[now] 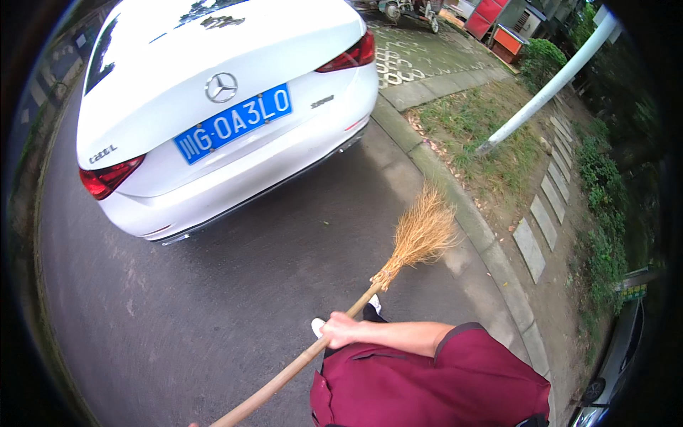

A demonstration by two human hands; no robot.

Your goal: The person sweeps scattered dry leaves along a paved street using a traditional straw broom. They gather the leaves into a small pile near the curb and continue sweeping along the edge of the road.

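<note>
My right hand (pixel 340 331) is closed around the wooden handle of a broom (pixel 420 231), partway along its length. The handle slants from the lower left up to a fan of straw-coloured bristles. Those bristles are over the right side of the road, close to the kerb (pixel 491 245). At the bottom edge, beside the handle, only a sliver of my left hand (pixel 193 425) shows; its fingers are hidden. My right arm comes out of a maroon short sleeve, and white shoes show beneath the handle.
A white car (pixel 235 164) stands ahead on the left, its rear towards me. Right of the kerb are grass, a slanting pale pole (pixel 548 85), stepping slabs (pixel 544 206) and bushes (pixel 601 185). Another vehicle (pixel 615 366) shows at the lower right.
</note>
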